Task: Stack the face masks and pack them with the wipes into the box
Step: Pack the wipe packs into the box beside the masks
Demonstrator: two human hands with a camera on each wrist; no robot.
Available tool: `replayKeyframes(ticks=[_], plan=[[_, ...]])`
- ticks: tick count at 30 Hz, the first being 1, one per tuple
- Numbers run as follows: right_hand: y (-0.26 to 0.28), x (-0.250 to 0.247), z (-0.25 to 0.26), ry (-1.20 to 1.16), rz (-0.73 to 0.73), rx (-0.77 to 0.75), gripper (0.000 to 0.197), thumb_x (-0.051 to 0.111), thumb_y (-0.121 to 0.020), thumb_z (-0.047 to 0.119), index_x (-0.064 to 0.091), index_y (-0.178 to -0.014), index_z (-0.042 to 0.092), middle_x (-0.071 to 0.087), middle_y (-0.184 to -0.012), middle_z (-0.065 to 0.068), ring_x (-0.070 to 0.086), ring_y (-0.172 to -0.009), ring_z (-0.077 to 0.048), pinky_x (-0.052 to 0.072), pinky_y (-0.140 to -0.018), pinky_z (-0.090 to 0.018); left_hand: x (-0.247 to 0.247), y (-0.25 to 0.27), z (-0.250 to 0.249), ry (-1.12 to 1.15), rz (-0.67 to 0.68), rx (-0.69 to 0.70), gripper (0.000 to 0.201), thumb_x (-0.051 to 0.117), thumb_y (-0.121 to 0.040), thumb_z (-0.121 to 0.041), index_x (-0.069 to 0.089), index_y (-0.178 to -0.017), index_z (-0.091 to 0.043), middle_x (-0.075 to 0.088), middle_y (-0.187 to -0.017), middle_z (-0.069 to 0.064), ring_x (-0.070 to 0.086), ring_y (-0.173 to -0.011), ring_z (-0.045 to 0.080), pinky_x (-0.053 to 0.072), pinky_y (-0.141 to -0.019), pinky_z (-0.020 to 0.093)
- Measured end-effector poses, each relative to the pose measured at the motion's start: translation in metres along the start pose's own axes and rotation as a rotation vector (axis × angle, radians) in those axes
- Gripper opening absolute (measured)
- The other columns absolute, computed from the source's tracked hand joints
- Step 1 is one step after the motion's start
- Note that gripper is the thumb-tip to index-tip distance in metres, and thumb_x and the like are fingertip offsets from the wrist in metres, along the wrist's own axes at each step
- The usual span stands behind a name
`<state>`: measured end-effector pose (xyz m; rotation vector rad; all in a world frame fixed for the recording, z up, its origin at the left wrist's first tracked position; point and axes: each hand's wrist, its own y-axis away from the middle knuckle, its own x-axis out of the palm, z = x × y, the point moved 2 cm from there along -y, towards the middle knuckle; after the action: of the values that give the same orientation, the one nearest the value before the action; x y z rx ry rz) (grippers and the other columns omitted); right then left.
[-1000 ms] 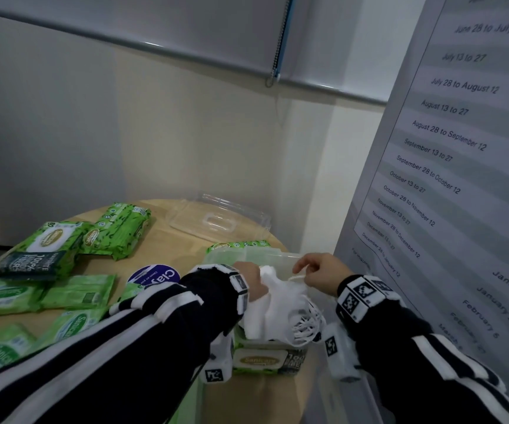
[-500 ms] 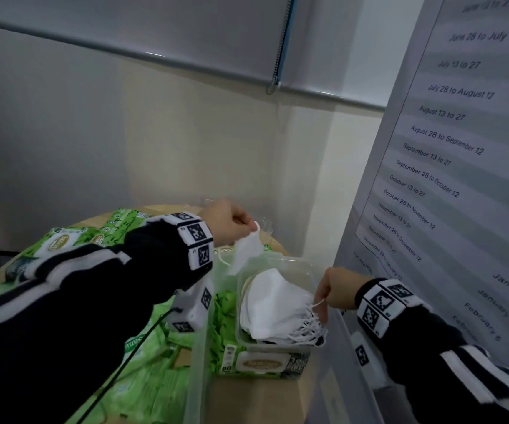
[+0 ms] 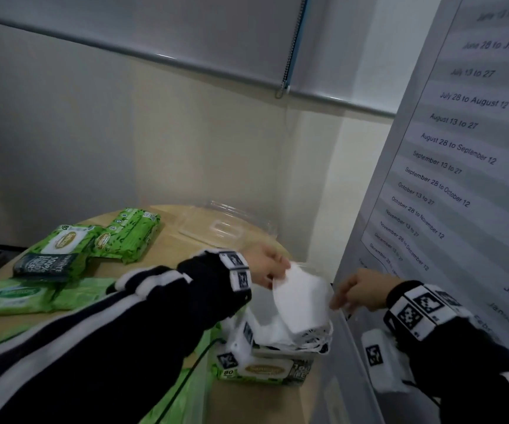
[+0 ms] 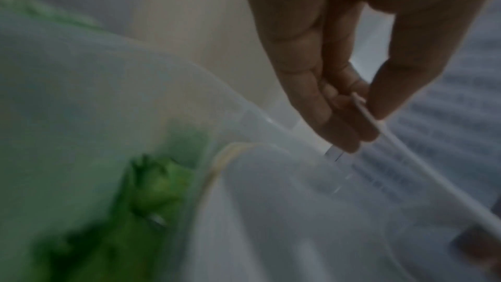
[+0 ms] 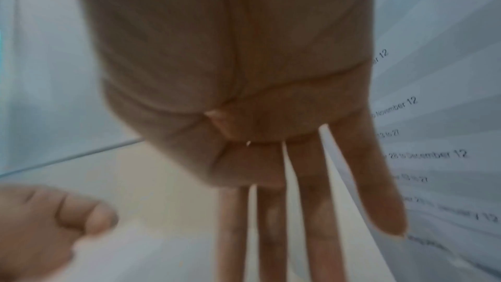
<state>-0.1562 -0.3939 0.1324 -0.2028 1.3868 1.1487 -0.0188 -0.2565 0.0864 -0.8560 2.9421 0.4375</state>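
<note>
The left hand (image 3: 267,267) pinches the upper edge of a white face mask (image 3: 303,304) between thumb and fingertips, holding it over the stack of masks (image 3: 280,338) inside the clear plastic box (image 3: 343,335). The right hand (image 3: 360,290) hovers at the mask's right edge with fingers extended and slightly spread, gripping nothing. Green wipes packs (image 3: 72,249) lie on the round table (image 3: 167,249), one pack (image 3: 265,370) beneath the masks, and the box lid (image 3: 225,224) rests farther back.
</note>
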Motion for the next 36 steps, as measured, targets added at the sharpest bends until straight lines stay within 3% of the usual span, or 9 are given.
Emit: replayKeyframes(ticks=[3,6,9,15,18,22,27,31,36], plan=[[-0.005,-0.005,0.0,0.003,-0.253,0.046,0.027,0.048,-0.09,0.002,0.069,-0.107,0.009,0.068,-0.11,-0.009,0.059,-0.085,-0.016,0.043,-0.067,-0.016,0.003,-0.011,0.02,-0.381,-0.047,-0.069,0.021,0.059,-0.079,0.009,0.061,-0.078,-0.012,0.054,-0.069,0.004,0.055,-0.066,0.02,0.055,-0.063,0.029],[-0.005,0.004,0.019,-0.018,-0.389,-0.163,0.032,0.052,-0.087,0.001,0.067,-0.112,0.014,0.066,-0.113,-0.002,0.058,-0.095,-0.013,0.041,-0.084,-0.018,0.004,-0.016,0.018,-0.624,-0.057,-0.056,0.023,0.059,-0.08,0.004,0.068,-0.099,-0.007,0.064,-0.093,0.009,0.06,-0.09,0.025,0.048,-0.071,0.022],[-0.007,0.037,0.047,0.162,-0.143,-0.356,0.031,0.061,-0.085,0.009,0.068,-0.113,0.023,0.063,-0.114,0.004,0.055,-0.104,-0.01,0.037,-0.084,-0.016,0.007,-0.015,0.009,-0.735,-0.066,-0.004,0.035,0.052,-0.088,0.003,0.062,-0.12,-0.006,0.058,-0.128,0.011,0.053,-0.119,0.023,0.039,-0.087,0.017],[-0.03,0.072,0.062,0.398,0.064,-0.191,0.043,0.052,-0.093,0.015,0.052,-0.133,0.03,0.046,-0.141,-0.006,0.045,-0.127,-0.021,0.036,-0.097,-0.023,-0.005,-0.002,0.004,-0.867,-0.049,0.003,0.045,0.053,-0.09,-0.002,0.05,-0.134,-0.009,0.048,-0.14,0.009,0.046,-0.127,0.024,0.033,-0.105,0.028],[-0.031,0.078,0.065,0.402,0.092,-0.171,0.04,0.052,-0.093,0.026,0.051,-0.133,0.031,0.048,-0.14,-0.003,0.046,-0.126,-0.02,0.037,-0.099,-0.024,-0.021,0.01,-0.001,-0.716,-0.086,0.058,0.044,0.062,-0.086,-0.006,0.055,-0.129,-0.009,0.054,-0.131,0.009,0.052,-0.118,0.023,0.039,-0.093,0.024],[-0.024,0.08,0.078,0.432,0.009,-0.156,0.044,0.052,-0.093,0.033,0.047,-0.135,0.02,0.045,-0.141,-0.007,0.045,-0.127,-0.024,0.038,-0.102,-0.029,-0.058,0.034,0.002,-0.457,-0.109,0.083,0.017,0.066,-0.083,-0.008,0.067,-0.1,-0.011,0.066,-0.089,0.006,0.063,-0.073,0.013,0.048,-0.061,0.021],[0.001,0.066,0.156,0.103,-0.204,-0.425,0.033,0.056,-0.09,0.02,0.061,-0.122,0.013,0.06,-0.126,-0.005,0.056,-0.113,-0.018,0.038,-0.088,-0.019,-0.131,0.079,0.025,-0.489,-0.234,-0.01,0.013,0.065,-0.082,-0.004,0.062,-0.08,-0.017,0.062,-0.068,0.001,0.056,-0.043,-0.001,0.042,-0.044,0.013],[-0.006,0.074,0.227,-0.052,-0.147,-0.487,0.02,0.06,-0.087,0.017,0.072,-0.104,0.013,0.069,-0.101,-0.005,0.059,-0.091,-0.015,0.037,-0.071,-0.017,-0.211,0.105,0.057,-0.622,-0.4,-0.205,0.008,0.067,-0.082,-0.009,0.069,-0.089,-0.011,0.065,-0.073,0.006,0.056,-0.046,0.003,0.04,-0.04,0.009],[-0.062,0.092,0.275,-0.264,-0.037,-0.355,0.019,0.06,-0.087,0.015,0.071,-0.101,0.009,0.071,-0.094,-0.01,0.066,-0.096,-0.024,0.048,-0.062,-0.026,-0.299,0.115,0.1,-0.819,-0.579,-0.42,0.025,0.063,-0.084,-0.02,0.07,-0.104,-0.006,0.067,-0.11,0.011,0.061,-0.102,0.026,0.046,-0.084,0.028]])
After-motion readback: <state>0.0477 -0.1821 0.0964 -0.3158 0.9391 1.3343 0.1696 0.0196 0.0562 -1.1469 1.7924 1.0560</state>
